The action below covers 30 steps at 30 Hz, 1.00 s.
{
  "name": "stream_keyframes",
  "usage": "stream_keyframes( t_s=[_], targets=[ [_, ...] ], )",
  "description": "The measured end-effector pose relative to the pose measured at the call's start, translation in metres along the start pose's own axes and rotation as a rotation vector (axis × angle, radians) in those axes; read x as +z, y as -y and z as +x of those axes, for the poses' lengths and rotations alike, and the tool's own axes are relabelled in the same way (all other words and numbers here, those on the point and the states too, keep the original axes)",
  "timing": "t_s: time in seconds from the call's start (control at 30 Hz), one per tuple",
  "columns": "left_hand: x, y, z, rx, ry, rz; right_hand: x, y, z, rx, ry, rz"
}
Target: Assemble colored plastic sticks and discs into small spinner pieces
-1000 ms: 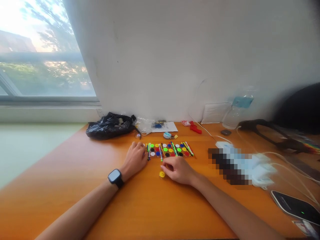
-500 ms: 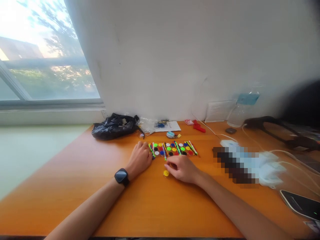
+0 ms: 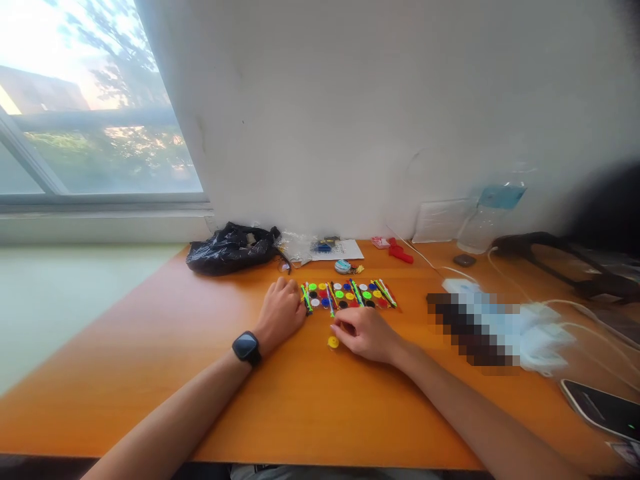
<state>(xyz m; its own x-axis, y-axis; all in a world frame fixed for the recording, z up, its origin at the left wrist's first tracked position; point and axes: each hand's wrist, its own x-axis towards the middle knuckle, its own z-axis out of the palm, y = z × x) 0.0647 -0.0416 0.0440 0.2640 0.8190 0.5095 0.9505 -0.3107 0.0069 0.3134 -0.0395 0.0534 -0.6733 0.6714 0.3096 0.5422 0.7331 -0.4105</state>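
Note:
My left hand (image 3: pixel 283 308), wearing a black watch (image 3: pixel 246 347), rests on the table with its fingers curled under. It lies right beside the leftmost coloured sticks (image 3: pixel 307 298); I see nothing in it, though its palm is hidden. My right hand (image 3: pixel 364 332) is closed, thumb and index finger pinched together; whatever is between them is too small to make out. Just below those fingertips sits a yellow disc (image 3: pixel 333 342). Beyond both hands, small round discs (image 3: pixel 350 296) in several colours lie in rows between groups of thin sticks (image 3: pixel 356 293).
A black plastic bag (image 3: pixel 233 250) sits by the wall at left. A round tin-like object (image 3: pixel 343 267) and a red item (image 3: pixel 400 252) lie behind the discs. To the right are a clear bottle (image 3: pixel 480 227), white cables and a phone (image 3: pixel 600 407).
The view has shifted slightly, so the table appears a little higher. Both hands and the yellow disc keep about the same places relative to one another.

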Motion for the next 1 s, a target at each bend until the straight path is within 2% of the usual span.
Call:
stream_keyframes(
  t_s=[0.33, 0.6, 0.77, 1.0],
  targets=[
    [-0.003, -0.002, 0.001, -0.085, -0.046, -0.045, -0.001, 0.001, 0.0, 0.004, -0.014, 0.003],
    [-0.014, 0.012, 0.003, -0.291, -0.112, -0.135, -0.001, 0.0, 0.0, 0.006, -0.015, 0.008],
    [-0.013, 0.017, 0.001, -0.37, -0.063, -0.178, -0.003, 0.002, -0.001, 0.013, -0.003, 0.011],
    [-0.011, 0.021, 0.004, -0.38, -0.011, -0.175, -0.003, 0.002, -0.001, 0.009, -0.009, 0.0]
  ],
)
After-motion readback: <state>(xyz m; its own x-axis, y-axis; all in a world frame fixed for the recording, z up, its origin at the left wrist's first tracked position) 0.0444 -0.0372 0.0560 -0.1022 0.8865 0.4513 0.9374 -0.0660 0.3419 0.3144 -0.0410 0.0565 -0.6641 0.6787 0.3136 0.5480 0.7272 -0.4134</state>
